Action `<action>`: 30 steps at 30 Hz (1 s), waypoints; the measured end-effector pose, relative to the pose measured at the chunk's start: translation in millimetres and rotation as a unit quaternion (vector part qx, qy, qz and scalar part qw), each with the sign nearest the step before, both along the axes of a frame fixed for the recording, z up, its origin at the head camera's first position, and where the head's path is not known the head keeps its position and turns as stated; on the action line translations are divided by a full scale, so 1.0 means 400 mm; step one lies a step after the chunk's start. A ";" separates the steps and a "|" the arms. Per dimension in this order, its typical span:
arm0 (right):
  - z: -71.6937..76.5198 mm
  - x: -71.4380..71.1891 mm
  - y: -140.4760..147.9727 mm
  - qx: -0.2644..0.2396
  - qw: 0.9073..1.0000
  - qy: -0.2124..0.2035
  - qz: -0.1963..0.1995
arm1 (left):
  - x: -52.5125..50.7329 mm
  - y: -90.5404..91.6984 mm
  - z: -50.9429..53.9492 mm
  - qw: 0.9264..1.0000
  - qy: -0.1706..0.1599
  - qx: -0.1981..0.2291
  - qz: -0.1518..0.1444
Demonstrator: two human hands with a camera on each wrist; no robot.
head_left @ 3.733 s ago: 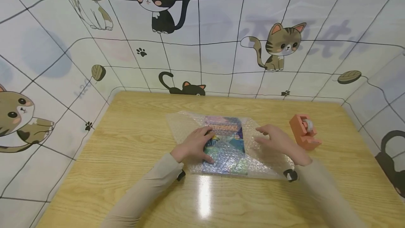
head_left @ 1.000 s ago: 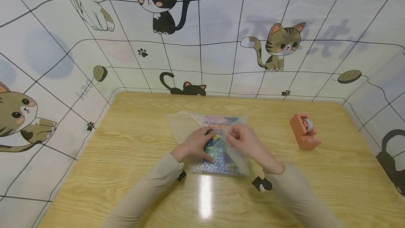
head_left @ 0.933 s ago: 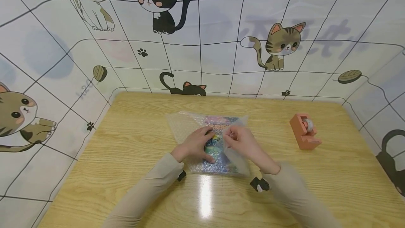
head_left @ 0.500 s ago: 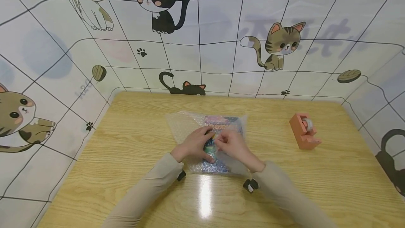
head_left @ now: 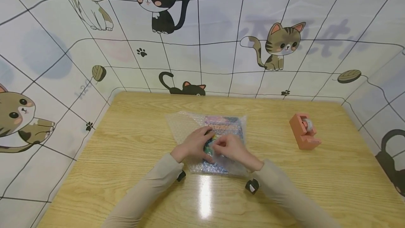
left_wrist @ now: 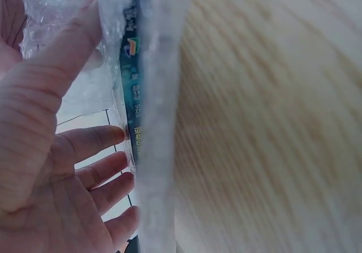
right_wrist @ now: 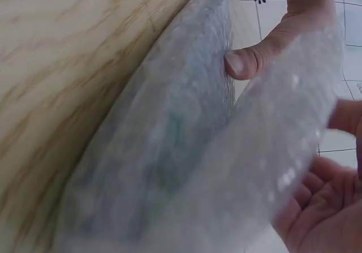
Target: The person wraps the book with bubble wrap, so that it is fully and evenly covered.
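The left hand (head_left: 197, 144) touches the wrapped book (head_left: 225, 128) with fingers (left_wrist: 93, 142) spread, while the right hand (head_left: 232, 147) pinches bubble wrap (head_left: 184, 125) over it.

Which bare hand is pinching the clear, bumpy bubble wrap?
The person's bare right hand: its thumb and forefinger pinch a flap of clear plastic bubble wrap. The bare left hand rests, spread, on the wrapped, colourful rectangular book.
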State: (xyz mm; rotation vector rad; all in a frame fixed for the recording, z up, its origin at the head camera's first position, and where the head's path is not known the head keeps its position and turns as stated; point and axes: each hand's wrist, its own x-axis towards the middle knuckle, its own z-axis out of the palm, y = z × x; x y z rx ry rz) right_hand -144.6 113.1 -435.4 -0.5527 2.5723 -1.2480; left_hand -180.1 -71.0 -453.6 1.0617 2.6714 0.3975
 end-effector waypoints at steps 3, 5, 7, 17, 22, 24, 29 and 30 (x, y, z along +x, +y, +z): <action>-0.002 0.000 0.011 -0.011 0.999 -0.001 0.036 | -0.001 -0.001 0.000 1.000 0.000 0.004 -0.005; -0.005 0.000 0.019 -0.025 0.998 -0.006 0.057 | -0.004 -0.004 0.002 1.000 -0.007 0.009 -0.014; -0.010 0.000 0.026 -0.043 0.996 -0.013 0.077 | -0.009 -0.010 0.007 0.999 -0.022 0.018 -0.029; -0.018 -0.001 0.048 -0.094 0.985 -0.083 0.120 | -0.040 -0.037 0.032 0.988 -0.140 0.050 -0.039; -0.023 0.000 0.051 -0.096 0.984 -0.078 0.129 | -0.026 -0.020 0.040 0.995 -0.095 0.024 -0.024; -0.026 -0.001 0.054 -0.095 0.983 -0.070 0.138 | -0.021 -0.015 0.044 0.995 -0.096 0.012 -0.013; -0.035 -0.002 0.069 -0.094 0.983 -0.055 0.148 | -0.018 -0.008 0.043 0.996 -0.091 -0.016 -0.004; -0.036 -0.003 0.073 -0.091 0.984 -0.046 0.143 | -0.019 -0.007 0.042 0.996 -0.091 -0.018 -0.004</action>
